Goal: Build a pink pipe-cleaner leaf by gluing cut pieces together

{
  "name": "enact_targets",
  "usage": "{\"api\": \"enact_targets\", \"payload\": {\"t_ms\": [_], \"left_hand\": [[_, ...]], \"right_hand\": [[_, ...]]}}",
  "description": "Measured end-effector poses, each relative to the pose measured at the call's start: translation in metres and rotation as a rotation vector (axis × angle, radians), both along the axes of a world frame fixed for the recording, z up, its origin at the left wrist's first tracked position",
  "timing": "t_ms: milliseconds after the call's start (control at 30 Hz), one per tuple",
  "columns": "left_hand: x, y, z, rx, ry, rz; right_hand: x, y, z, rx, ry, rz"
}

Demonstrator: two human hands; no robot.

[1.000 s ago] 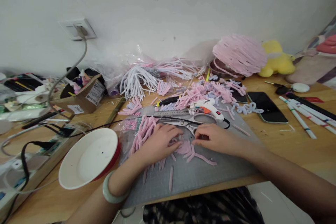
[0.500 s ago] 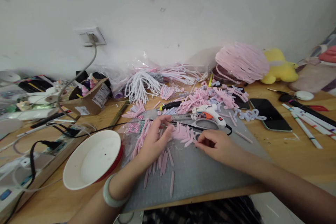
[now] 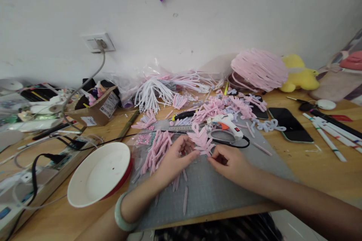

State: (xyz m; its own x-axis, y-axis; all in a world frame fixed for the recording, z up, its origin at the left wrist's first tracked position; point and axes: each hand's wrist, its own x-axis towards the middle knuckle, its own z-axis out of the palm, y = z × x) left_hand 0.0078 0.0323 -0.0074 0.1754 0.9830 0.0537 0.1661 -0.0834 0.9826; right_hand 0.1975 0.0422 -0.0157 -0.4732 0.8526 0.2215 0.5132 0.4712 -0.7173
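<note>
Pink frond-like piece sits between the two hands, over the grey mat on the counter. Long axis runs on a slant: rounded end far and toward the person's left, narrow end near and toward the right. Right hand is nearer the narrow end, thumb and index together, looks clamped on its tip (the actual contact is tiny in view). Left hand is just beside the left edge, fingers curled, thumb reaching toward the lower side; can't tell if it grips or only steadies. So the rounded end points away from the right hand, up past the left fingertips. Glue gun lies just beyond the right hand, its black cord looping close behind the fingers. Loose pile of bent pink stems is on the far side of the left hand from the piece.
</note>
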Motion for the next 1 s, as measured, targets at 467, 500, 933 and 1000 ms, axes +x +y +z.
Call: {"api": "enact_targets", "payload": {"t_ms": [467, 500, 933, 1000], "left_hand": [[0.006, -0.003, 0.000, -0.044, -0.156, 0.032], [0.006, -0.003, 0.000, -0.063, -0.199, 0.031], [-0.009, 0.002, 0.004, 0.324, 0.335, 0.225], [-0.011, 0.003, 0.009, 0.424, 0.459, 0.040]], "right_hand": [[-0.004, -0.004, -0.001, -0.116, 0.012, 0.040], [-0.004, -0.004, -0.001, -0.103, 0.004, 0.048], [0.009, 0.006, 0.014, -0.207, -0.408, 0.225], [0.014, 0.009, 0.018, -0.270, -0.474, 0.275]]}}
